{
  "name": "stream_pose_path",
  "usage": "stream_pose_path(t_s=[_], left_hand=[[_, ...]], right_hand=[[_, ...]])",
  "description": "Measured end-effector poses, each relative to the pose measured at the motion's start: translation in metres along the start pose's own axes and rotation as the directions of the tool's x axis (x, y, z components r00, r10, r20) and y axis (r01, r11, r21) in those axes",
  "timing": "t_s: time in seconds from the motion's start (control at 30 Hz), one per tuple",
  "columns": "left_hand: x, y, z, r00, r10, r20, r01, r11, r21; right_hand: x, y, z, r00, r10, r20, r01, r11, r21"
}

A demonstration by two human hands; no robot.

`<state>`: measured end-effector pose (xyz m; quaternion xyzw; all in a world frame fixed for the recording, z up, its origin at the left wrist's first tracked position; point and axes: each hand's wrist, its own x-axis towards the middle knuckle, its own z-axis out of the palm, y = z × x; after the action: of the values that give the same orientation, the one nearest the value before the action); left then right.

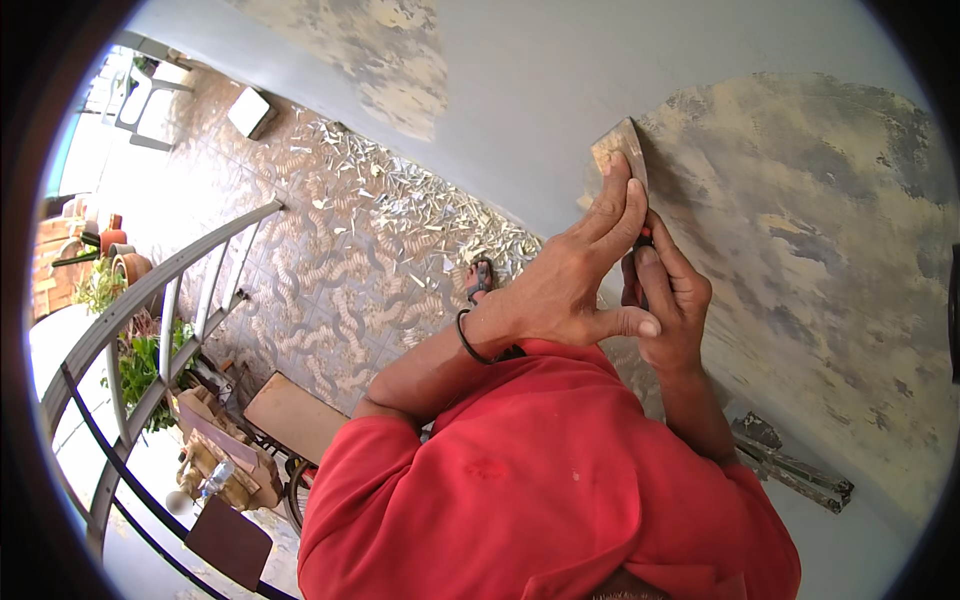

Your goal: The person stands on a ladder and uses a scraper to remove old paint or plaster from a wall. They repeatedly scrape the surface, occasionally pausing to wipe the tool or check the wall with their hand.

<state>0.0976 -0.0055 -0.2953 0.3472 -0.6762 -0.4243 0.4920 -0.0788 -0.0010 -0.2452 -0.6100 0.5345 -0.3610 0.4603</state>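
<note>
A putty knife with a dirt-smeared metal blade [622, 147] lies against the wall, its edge at the border of a smooth grey coat and a bare patch. My right hand [671, 300] is closed around its red and black handle [639, 251]. Two outstretched fingertips of my left hand [574, 277] press on the flat of the blade, while the thumb sticks out near my right hand. The grey coat [540, 82] is smooth. To the right, the bare patch [817, 202] shows mottled cream and dark grey, with a ragged upper edge.
Scraped paint flakes [420, 199] litter the patterned tile floor [322, 300] along the wall's foot. A metal ladder [172, 277] stands at left, near potted plants [142, 367], a cardboard box [217, 450] and a plastic chair [150, 97]. A dirty metal piece [795, 469] lies at lower right.
</note>
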Motion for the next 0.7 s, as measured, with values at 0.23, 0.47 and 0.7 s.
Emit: stream_pose_path(t_s=[0.23,0.47,0.7], left_hand=[[-0.005,-0.01,0.017,1.0,0.021,0.003,-0.021,0.999,0.032],[-0.013,-0.025,0.017,1.0,0.005,0.024,-0.005,1.0,-0.009],[-0.014,-0.028,0.01,0.994,-0.063,0.086,0.068,0.996,-0.057]], right_hand=[[-0.001,0.011,-0.001,1.0,0.004,0.0,-0.004,1.0,0.021],[-0.009,0.031,0.001,1.0,0.013,-0.007,-0.013,1.0,-0.014],[-0.013,0.036,0.001,0.997,0.076,0.032,-0.08,0.985,0.151]])
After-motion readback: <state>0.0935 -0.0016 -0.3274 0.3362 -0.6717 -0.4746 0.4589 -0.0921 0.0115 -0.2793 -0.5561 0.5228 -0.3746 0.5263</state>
